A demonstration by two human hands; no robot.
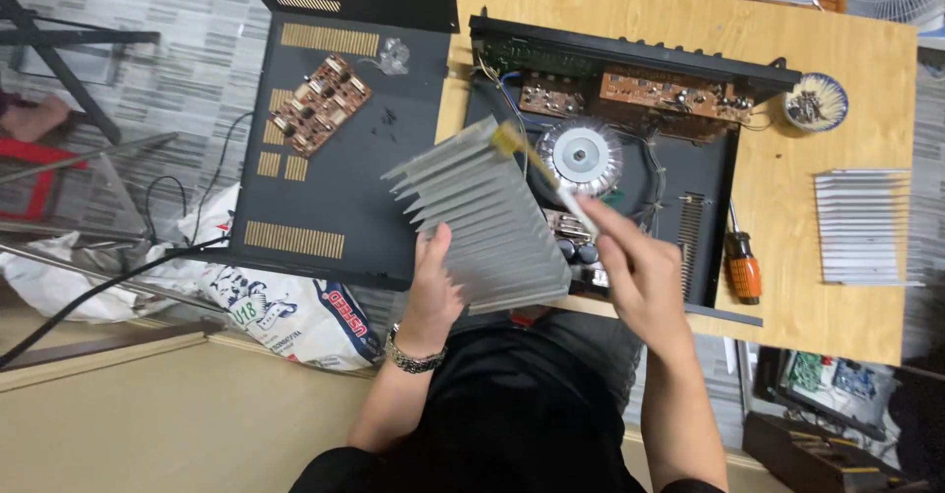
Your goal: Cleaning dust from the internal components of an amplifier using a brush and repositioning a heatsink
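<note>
Your left hand (pixel 433 291) grips the ribbed grey metal heatsink (pixel 482 219) at centre frame; your right hand (pixel 635 267) pinches a thin brush (pixel 543 170) across its fins. Bare plywood counter (pixel 847 90) lies open at right, beyond the open black chassis (pixel 630 149).

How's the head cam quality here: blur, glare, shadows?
Head view: even, soft light, no hard shadows on the table. The right hand and its brush look slightly motion-smeared; the left hand and the finned heat sink are sharper. Mild shine on the round transformer. Frame edges bend a little.

Hands hold finned heatsink (pixel 487 222) and brush (pixel 541 173) over open amplifier (pixel 709 173)
</note>
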